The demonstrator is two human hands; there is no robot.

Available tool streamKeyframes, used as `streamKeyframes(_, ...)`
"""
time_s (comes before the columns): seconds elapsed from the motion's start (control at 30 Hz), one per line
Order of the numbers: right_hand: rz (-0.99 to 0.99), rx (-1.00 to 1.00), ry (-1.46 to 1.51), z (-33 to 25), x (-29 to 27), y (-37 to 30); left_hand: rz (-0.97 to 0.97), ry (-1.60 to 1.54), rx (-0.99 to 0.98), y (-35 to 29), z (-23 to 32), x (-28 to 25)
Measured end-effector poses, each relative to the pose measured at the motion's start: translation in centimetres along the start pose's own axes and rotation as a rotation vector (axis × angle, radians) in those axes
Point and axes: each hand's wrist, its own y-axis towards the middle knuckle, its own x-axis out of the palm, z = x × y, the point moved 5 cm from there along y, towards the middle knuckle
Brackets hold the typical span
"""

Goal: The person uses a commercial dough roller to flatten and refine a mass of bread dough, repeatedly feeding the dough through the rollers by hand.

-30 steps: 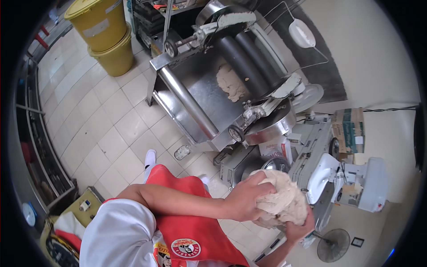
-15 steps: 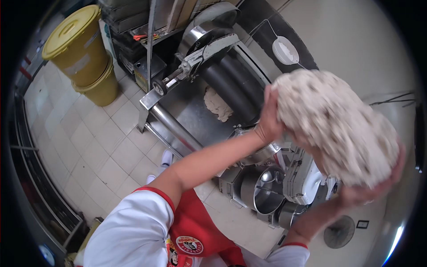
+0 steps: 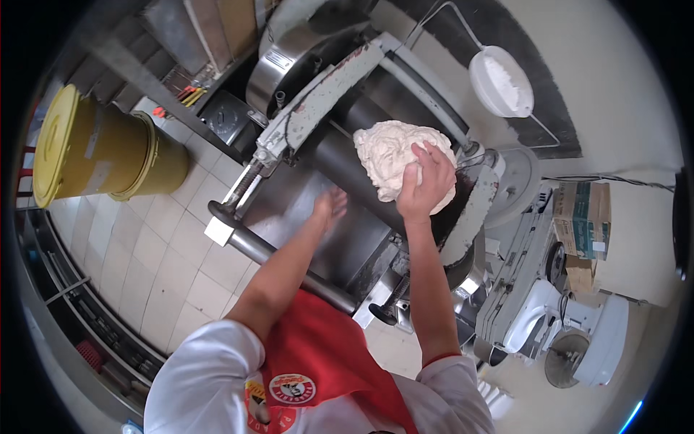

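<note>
A big lump of pale dough (image 3: 387, 155) rests on the dark rollers (image 3: 325, 148) of a dough sheeter. My right hand (image 3: 432, 181) grips its right side, fingers curved over the top and thumb apart from them. Lower left of the dough, my left hand (image 3: 331, 206) is over the sheeter's metal tray (image 3: 278, 202); its fingers look loosely spread, slightly smeared by motion, with nothing seen in them. The smaller dough piece seen earlier on the tray does not show now.
The sheeter's pale side frames (image 3: 318, 98) flank the rollers, with a tubular bar (image 3: 289, 267) along the near edge. A white strainer with flour (image 3: 502, 81) hangs at upper right. Yellow bins (image 3: 108, 148) stand at left; a white mixer (image 3: 578, 325) and cardboard boxes (image 3: 582, 217) are at right.
The large dough lump has come down from the right onto the rollers. My left hand has left it and moved down-left over the tray; my right hand stays on it. The view has shifted.
</note>
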Motion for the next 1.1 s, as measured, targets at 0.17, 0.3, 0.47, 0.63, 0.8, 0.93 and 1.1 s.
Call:
streamKeyframes(0.17,-0.012,-0.108,0.064,-1.3,4.1,-0.8,-0.331,-0.538,0.156,10.0,5.0,4.1)
streamKeyframes(0.3,-0.009,-0.079,0.028,1.1,5.3,-1.8,-0.383,-0.570,0.164,11.1,4.3,4.5)
streamKeyframes(0.47,0.002,-0.040,-0.004,2.1,7.6,-1.3,-0.413,-0.463,0.237,6.6,3.7,1.9)
streamKeyframes(0.63,0.000,0.071,-0.062,-0.5,7.4,-1.5,-0.417,-0.637,0.031,-1.7,1.6,0.8)
streamKeyframes(0.8,0.168,0.413,0.410,-4.8,2.3,-7.1,-0.553,-0.480,0.020,-6.9,2.0,-0.9)
streamKeyframes(0.93,0.384,1.667,0.907,-7.0,6.3,-25.3,-0.558,-0.436,-0.031,-10.5,2.1,-3.3)
streamKeyframes(1.1,0.428,1.701,1.867,-8.9,8.4,-30.0,-0.654,-0.411,-0.117,-16.6,-0.1,-2.9)
